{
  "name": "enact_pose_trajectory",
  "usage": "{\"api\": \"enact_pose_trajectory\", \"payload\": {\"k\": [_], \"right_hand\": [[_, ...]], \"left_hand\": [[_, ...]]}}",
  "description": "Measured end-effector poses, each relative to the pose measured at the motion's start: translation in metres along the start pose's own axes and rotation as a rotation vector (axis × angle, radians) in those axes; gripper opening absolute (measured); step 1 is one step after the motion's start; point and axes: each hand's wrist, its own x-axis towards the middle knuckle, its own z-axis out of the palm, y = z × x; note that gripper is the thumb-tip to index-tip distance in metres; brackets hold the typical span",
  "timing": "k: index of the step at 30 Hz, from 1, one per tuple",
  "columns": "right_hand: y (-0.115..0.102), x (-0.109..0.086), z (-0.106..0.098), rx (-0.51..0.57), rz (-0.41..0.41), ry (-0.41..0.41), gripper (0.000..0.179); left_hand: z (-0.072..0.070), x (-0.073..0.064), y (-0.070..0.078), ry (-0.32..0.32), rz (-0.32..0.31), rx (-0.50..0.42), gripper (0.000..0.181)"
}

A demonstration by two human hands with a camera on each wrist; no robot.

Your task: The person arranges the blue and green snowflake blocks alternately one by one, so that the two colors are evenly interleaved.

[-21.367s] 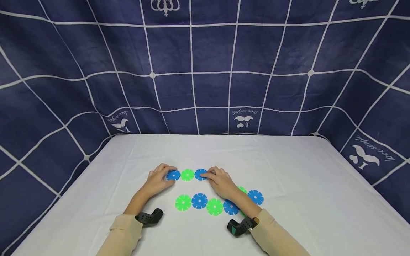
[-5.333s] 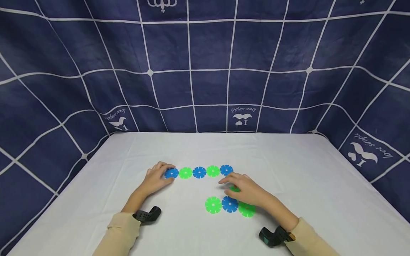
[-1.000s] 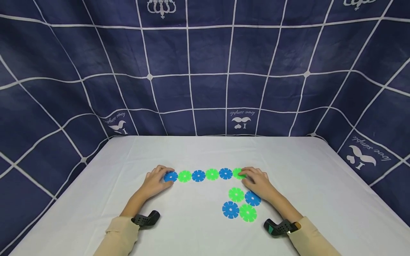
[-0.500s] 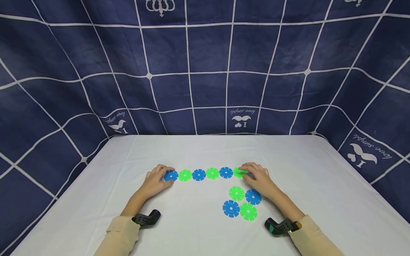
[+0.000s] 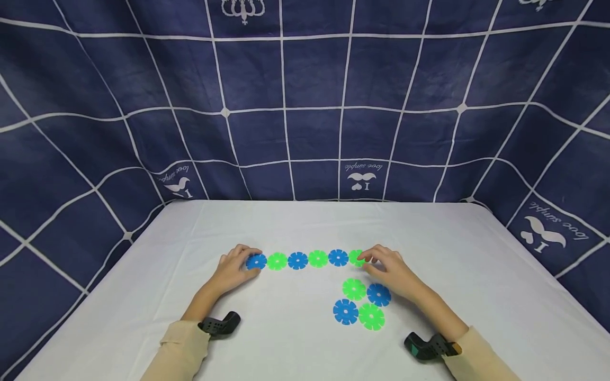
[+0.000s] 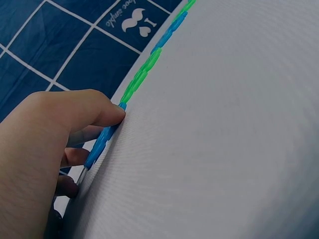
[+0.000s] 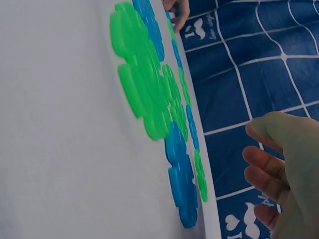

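As the left hand (image 5: 233, 269) grips a disc (image 5: 257, 262), the curtain (image 5: 312, 87) reads "love simple".

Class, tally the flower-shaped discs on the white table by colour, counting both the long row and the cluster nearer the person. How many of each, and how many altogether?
Blue discs: 5
Green discs: 5
Total: 10

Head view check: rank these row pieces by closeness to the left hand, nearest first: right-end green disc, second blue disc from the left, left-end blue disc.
1. Left-end blue disc: in the grip of the left hand.
2. Second blue disc: third piece from the left.
3. Right-end green disc: opposite end, by the right hand.
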Motion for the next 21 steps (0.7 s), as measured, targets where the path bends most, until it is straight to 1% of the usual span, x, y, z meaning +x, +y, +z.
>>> {"api": "enact_pose_trajectory", "payload": {"k": [4, 9, 12, 14, 17, 21], "right_hand": [[-0.007, -0.004, 0.004, 0.001, -0.041, -0.074, 0.016], [-0.019, -0.011, 0.013, -0.01, -0.116, -0.183, 0.017], [-0.024, -0.015, 0.019, -0.016, -0.172, -0.208, 0.017], [-0.025, -0.019, 0.024, -0.021, -0.209, -0.209, 0.018], [-0.024, -0.024, 0.03, -0.001, -0.22, -0.222, 0.017], [-0.021, -0.027, 0.035, 0.031, -0.198, -0.253, 0.017]], "left_hand": [[0.0, 0.0, 0.0, 0.001, 0.006, 0.002, 0.043], [0.001, 0.001, -0.001, -0.001, 0.006, 0.005, 0.043], [0.001, 0.001, -0.002, -0.001, 0.006, 0.011, 0.044], [0.001, 0.001, -0.002, -0.001, 0.005, 0.011, 0.044], [0.001, 0.0, -0.002, -0.002, 0.006, 0.009, 0.043], [0.0, 0.0, -0.003, -0.004, 0.009, 0.007, 0.043]]}}
